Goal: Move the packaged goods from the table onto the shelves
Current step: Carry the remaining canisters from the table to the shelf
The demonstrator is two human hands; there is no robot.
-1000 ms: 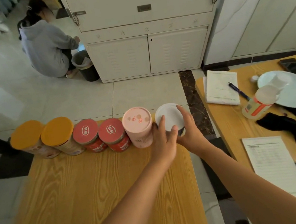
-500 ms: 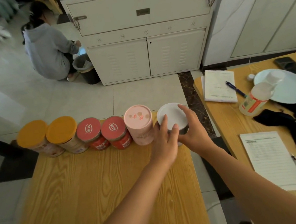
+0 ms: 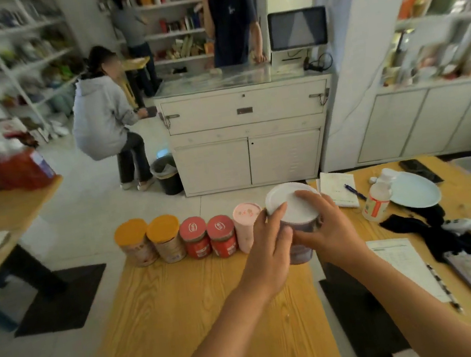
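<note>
Barely begun: our left hand (image 3: 268,243) and right hand (image 3: 327,225) clasp the white-lidded dark round can (image 3: 292,206) above the wooden table (image 3: 201,305) (we count five lidded tins (image 3: 194,239) left in a row).

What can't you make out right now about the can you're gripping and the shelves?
Head view only.
- Label of the white-lidded can: covered by the left hand and right hand.
- Print on the red jars: too small and soft to read.
- The shelves: motion-blurred, so free spots are unreadable.
</note>
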